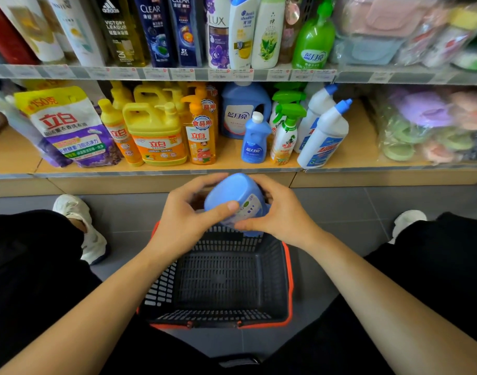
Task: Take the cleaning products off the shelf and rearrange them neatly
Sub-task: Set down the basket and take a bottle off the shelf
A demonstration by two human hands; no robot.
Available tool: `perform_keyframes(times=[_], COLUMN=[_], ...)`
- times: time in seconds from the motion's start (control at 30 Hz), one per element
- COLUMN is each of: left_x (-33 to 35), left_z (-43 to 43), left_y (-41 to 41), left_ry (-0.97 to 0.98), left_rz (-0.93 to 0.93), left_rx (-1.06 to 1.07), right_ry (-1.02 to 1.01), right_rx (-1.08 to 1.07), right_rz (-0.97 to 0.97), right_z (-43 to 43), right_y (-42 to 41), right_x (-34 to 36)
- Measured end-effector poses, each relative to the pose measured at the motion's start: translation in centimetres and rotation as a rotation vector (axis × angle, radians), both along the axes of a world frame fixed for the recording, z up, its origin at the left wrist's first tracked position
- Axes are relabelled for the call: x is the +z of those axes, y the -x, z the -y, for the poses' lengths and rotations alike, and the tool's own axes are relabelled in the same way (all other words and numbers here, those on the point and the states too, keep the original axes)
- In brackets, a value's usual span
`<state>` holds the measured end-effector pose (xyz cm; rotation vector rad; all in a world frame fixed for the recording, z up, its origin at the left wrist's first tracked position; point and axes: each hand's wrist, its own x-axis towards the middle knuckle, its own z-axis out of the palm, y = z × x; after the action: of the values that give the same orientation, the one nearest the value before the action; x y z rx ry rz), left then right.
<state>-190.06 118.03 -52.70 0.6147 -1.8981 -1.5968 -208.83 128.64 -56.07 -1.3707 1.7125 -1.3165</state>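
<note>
Figure: a person crouches before the lower shelf (353, 147) of a shop. Both hands hold a blue bottle (229, 196) in the air above the far rim of a black basket (287, 280) on the floor. The bottle is tilted, its base toward the shelf. The left hand (188, 220) curls round its left side, thumb lying across the label. The right hand (280, 212) grips the right side with curled fingers. Near the shelf's front edge stand a small blue bottle (255, 142), a spray bottle (286, 133), white bottles (324, 136), a yellow jug (156, 131) and a purple pouch (69, 125).
</note>
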Motion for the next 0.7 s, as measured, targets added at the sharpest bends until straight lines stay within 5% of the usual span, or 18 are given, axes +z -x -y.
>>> perform_keyframes(times=[0.17,0.37,0.57,0.7], left_x=[-0.42,-0.67,-0.22,-0.04], left_z=[0.26,0.57,0.55,0.55], left_y=[-0.22,-0.45,-0.88,-1.02], left_ry=[0.568,0.696,0.806,0.625], left_rz=[0.021,-0.013,-0.085,-0.043], left_rx=[-0.074,-0.120,0.103,0.253], right_ry=[-0.006,-0.024,-0.028,-0.030], right_rx=[0.000,0.028,0.016,0.002], right_rz=[0.131,0.162,0.169,0.149], right_z=[0.06,0.12,0.32,0.42], right_y=[0.20,-0.13,-0.58,-0.56], right_x=[-0.05,0.17,0.35,0.43])
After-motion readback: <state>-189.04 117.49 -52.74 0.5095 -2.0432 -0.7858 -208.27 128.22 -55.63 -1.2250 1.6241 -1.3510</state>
